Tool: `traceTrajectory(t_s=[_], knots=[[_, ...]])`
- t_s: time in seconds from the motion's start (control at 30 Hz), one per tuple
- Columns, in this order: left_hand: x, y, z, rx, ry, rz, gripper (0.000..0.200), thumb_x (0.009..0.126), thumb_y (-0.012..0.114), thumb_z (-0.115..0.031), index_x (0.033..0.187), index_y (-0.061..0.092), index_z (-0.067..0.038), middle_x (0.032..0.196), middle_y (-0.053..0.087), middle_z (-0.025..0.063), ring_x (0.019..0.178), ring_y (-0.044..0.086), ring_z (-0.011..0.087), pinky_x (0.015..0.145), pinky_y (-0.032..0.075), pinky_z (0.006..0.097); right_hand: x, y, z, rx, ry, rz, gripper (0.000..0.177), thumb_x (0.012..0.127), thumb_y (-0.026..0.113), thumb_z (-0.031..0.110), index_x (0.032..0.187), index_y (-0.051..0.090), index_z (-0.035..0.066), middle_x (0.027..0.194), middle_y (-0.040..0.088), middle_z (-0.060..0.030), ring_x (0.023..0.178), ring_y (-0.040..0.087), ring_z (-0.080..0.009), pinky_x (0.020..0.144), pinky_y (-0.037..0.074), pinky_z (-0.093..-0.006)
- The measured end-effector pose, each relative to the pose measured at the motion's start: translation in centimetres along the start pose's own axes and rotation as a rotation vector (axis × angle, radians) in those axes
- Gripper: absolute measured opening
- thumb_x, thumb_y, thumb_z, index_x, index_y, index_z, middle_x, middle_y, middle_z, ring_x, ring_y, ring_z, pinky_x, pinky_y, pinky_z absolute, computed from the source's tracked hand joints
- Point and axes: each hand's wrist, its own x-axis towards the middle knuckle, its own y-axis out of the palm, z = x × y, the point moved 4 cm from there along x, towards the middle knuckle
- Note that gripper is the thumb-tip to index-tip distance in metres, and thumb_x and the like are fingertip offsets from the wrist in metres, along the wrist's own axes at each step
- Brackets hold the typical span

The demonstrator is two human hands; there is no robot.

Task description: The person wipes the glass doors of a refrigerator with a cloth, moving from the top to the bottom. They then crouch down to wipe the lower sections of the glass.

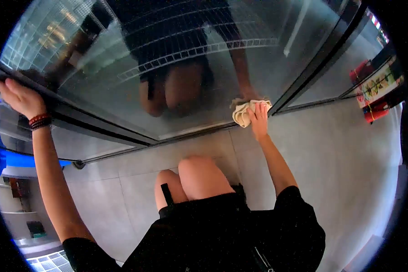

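Observation:
My right hand [259,122] presses a cream cloth [242,114] against the lower right part of a glass door [190,102], close to its bottom edge. The cloth is bunched under the fingers, and its reflection shows in the pane. At the upper left, my left hand [20,97], with dark bead bracelets at the wrist, rests against the dark door frame [90,121]. Its fingers look stretched out with nothing in them, though the fingertips are partly lost at the dark image edge.
Behind the glass is a white wire shelf [199,52]. My bent knees [204,177] are just before the door, over grey floor tiles [331,181]. A blue object [18,158] stands at left. Red and patterned packages [376,95] are at far right.

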Motion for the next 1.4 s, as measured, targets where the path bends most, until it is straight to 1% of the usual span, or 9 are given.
traceTrajectory(t_s=[0.23,0.37,0.43,0.6,0.77,0.9,1.0,1.27,1.4], knots=[[-0.6,0.7,-1.1,-0.042,-0.045,-0.007,0.053,0.1,0.039,-0.029,0.137,0.036,0.01,0.14,0.04,0.0271,0.13,0.038,0.0377,0.109,0.026,0.0394,26.1,-16.8,5.1,0.02,-0.193,-0.547,0.049,0.087,0.053,0.042,0.132,0.055,0.023,0.15,0.031,-0.0149,0.14,0.024,-0.0379,0.11,0.014,-0.0592],[-1.0,1.2,-1.9,-0.03,0.048,0.024,0.036,0.097,0.041,-0.029,0.092,0.049,0.005,0.086,0.053,0.0263,0.081,0.048,0.0435,0.075,0.038,0.0464,37.1,-23.8,3.0,-0.1,-0.451,-0.667,0.048,0.09,0.053,0.035,0.135,0.051,0.02,0.148,0.035,-0.0131,0.139,0.027,-0.0338,0.112,0.016,-0.0511],[-1.8,1.7,-1.0,-0.017,-0.004,0.04,0.037,0.097,0.041,-0.031,0.093,0.051,0.005,0.09,0.054,0.0258,0.085,0.049,0.0428,0.078,0.039,0.046,40.0,-25.3,5.5,-0.24,-0.553,-0.765,0.046,0.095,0.049,0.038,0.137,0.048,0.02,0.148,0.035,-0.0104,0.139,0.027,-0.032,0.114,0.015,-0.0493],[-3.6,3.0,-2.4,-0.012,0.04,0.017,0.036,0.097,0.042,-0.03,0.087,0.053,0.003,0.088,0.055,0.0223,0.085,0.049,0.0407,0.076,0.039,0.0451,36.8,-21.3,8.4,-0.293,-0.501,-0.627,0.043,0.093,0.051,0.022,0.135,0.05,0.017,0.146,0.037,-0.012,0.139,0.026,-0.032,0.113,0.017,-0.0484],[-5.9,4.8,-3.3,-0.049,-0.021,-0.073,0.037,0.099,0.044,-0.032,0.095,0.056,0.003,0.092,0.056,0.0168,0.086,0.051,0.0332,0.08,0.041,0.0397,22.1,-6.9,9.9,-0.18,-0.644,-0.296,0.043,0.084,0.052,0.029,0.126,0.055,0.037,0.144,0.044,0.002,0.138,0.032,-0.0285,0.108,0.019,-0.0565],[-6.7,5.7,-3.1,-0.036,0.011,-0.119,0.033,0.099,0.045,-0.028,0.099,0.057,0.003,0.097,0.058,0.0168,0.09,0.053,0.0332,0.082,0.041,0.039,10.2,2.9,7.7,-0.153,-0.839,0.326,0.049,0.086,0.052,0.024,0.135,0.049,0.023,0.13,0.055,0.0082,0.11,0.052,-0.0116,0.084,0.04,-0.0279],[-7.1,6.5,-2.4,-0.052,0.008,-0.139,0.034,0.099,0.046,-0.027,0.108,0.056,0.003,0.108,0.057,0.0184,0.099,0.052,0.0336,0.089,0.04,0.0386,5.9,5.9,7.1,-0.607,-1.265,0.08,0.059,0.092,0.042,0.015,0.148,0.026,0.013,0.152,0.03,0.0005,0.137,0.032,-0.0126,0.11,0.029,-0.0288],[-7.0,6.1,-5.9,-0.119,-0.113,-0.066,0.045,0.102,0.032,-0.019,0.144,0.032,-0.002,0.147,0.035,0.0136,0.137,0.032,0.0264,0.111,0.024,0.0327,6.1,6.0,6.7,-0.151,-1.082,0.497,0.054,0.086,0.048,0.018,0.139,0.042,0.014,0.149,0.035,0.005,0.135,0.033,-0.0067,0.113,0.025,-0.0314],[-5.9,5.3,-6.2,-0.132,-0.068,-0.089,0.043,0.099,0.044,-0.018,0.136,0.04,0.003,0.136,0.046,0.0199,0.125,0.044,0.0341,0.106,0.032,0.0376,16.5,-1.4,12.3,-0.033,-0.784,0.107,0.046,0.082,0.053,0.019,0.128,0.055,0.02,0.145,0.042,0.003,0.136,0.034,-0.0147,0.108,0.029,-0.0452]])
